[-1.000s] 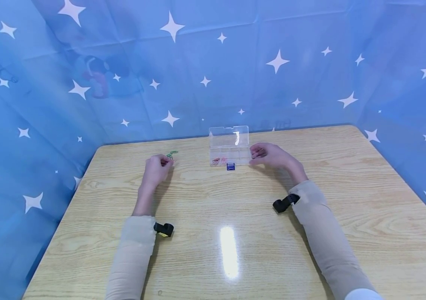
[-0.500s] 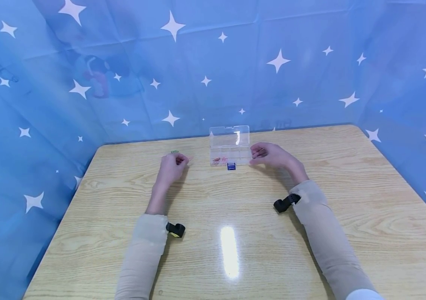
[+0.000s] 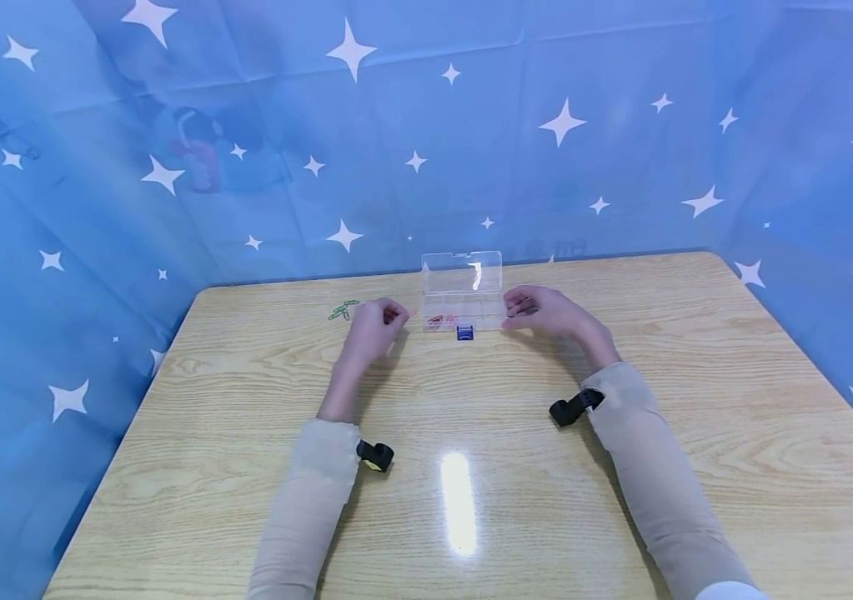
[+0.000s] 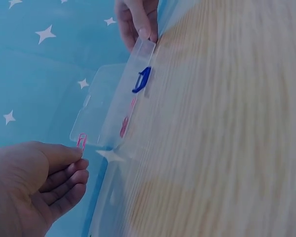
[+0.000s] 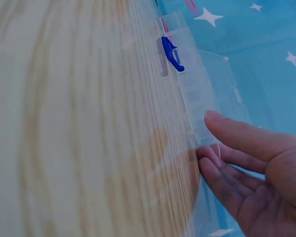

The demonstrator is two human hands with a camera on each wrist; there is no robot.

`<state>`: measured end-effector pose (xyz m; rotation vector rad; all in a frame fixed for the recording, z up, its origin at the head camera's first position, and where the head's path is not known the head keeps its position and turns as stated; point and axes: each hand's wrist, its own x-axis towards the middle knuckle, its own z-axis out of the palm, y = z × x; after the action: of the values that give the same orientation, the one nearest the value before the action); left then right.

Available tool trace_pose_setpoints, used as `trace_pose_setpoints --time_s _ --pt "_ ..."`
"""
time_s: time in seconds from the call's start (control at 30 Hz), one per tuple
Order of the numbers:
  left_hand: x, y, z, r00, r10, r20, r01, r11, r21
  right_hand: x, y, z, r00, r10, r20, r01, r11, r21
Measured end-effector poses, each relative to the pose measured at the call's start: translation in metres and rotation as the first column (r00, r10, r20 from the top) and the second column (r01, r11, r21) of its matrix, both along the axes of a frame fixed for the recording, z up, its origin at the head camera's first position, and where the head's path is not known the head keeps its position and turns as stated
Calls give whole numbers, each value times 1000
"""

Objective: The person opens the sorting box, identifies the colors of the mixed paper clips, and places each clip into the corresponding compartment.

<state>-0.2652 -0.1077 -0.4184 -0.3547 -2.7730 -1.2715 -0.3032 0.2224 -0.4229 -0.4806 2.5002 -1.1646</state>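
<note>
The left hand (image 3: 373,325) pinches a pink paper clip (image 4: 82,140) between thumb and finger, just left of the clear box (image 3: 483,307); the clip's long axis points toward this box; the right hand (image 3: 549,313) holds its right end.

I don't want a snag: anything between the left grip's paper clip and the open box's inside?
Only the left wall of the clear box; nothing else visible separates the pink paper clip in the left grip from the inside.
</note>
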Motion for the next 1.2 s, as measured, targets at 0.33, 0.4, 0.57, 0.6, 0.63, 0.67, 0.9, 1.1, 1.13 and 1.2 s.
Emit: trace_pose_setpoints --time_s 0.33,0.4,0.57,0.6,0.63,0.67,0.9,1.1,1.13,1.2 --pt "-5 24 0 998 -61 22 60 998 29 1 1 0 1000 -4 2 4 1000 -6" --pt "-6 27 -1 997 -70 26 69 997 28 1 1 -1 1000 -2 0 2 1000 -6" --pt "-9 36 -2 996 -84 26 83 996 21 1 0 0 1000 -2 0 2 1000 -6" --pt "-9 37 -2 996 -85 25 85 996 19 1 0 1 1000 -3 0 3 1000 -6" --pt "-9 39 -1 996 -85 26 85 996 18 1 0 1 1000 -4 0 4 1000 -5" --pt "-10 40 -1 996 -86 28 85 996 18 1 0 1 1000 -3 -1 3 1000 -5" --pt "-13 49 -1 996 -88 22 87 996 14 1 0 1 1000 0 -10 0 1000 1" --pt "-15 53 -5 997 -78 8 78 997 -21 1 0 2 1000 0 -9 0 1000 -1" --pt "-16 54 -6 997 -76 6 76 997 -27 1 0 2 1000 0 -7 0 1000 -2" --pt "-16 54 -7 997 -77 -1 77 997 -28 1 0 2 1000 0 -3 0 1000 -4"
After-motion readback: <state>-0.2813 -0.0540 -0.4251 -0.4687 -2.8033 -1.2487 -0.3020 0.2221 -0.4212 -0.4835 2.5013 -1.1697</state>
